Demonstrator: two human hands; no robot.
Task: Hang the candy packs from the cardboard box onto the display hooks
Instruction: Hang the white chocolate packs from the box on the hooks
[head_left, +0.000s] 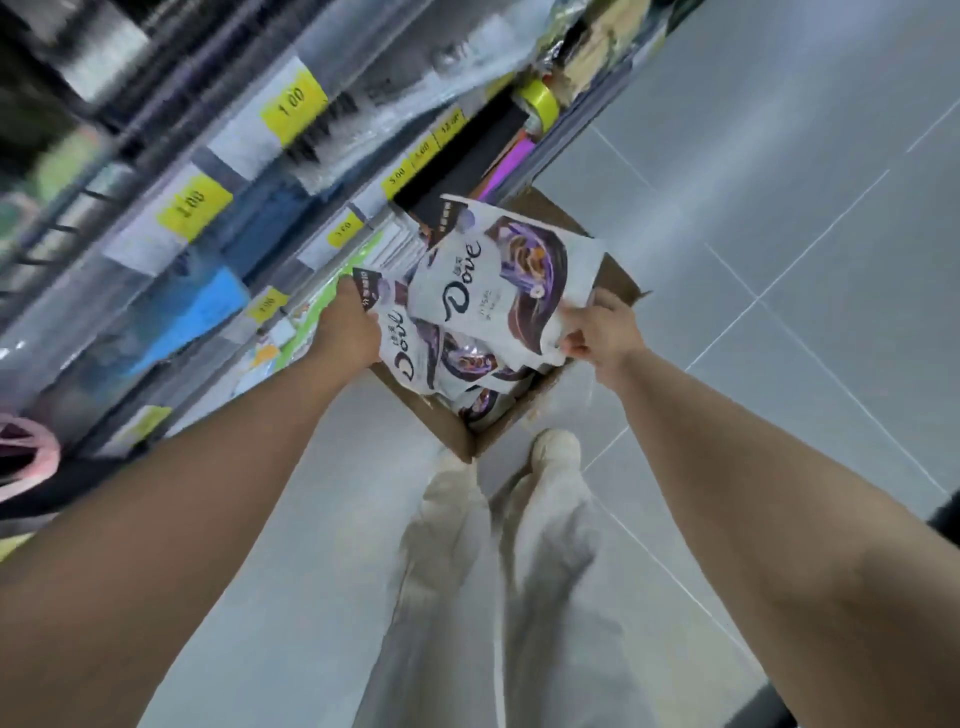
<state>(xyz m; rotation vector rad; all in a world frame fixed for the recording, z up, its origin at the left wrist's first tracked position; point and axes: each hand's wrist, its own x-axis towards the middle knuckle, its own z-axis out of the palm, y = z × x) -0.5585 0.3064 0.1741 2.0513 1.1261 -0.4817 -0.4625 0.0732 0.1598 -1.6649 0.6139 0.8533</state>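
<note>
An open cardboard box stands on the floor beside the shelving, with several white and purple Dove candy packs inside. My right hand pinches the bottom corner of one candy pack, which is lifted above the box. My left hand grips the top edge of a second candy pack, still low over the box's left side. More packs lie under it. No display hooks are clearly seen in this blurred view.
Shelving with yellow price tags and packaged goods runs along the left. Grey tiled floor spreads to the right. My legs in pale trousers and a shoe stand just behind the box.
</note>
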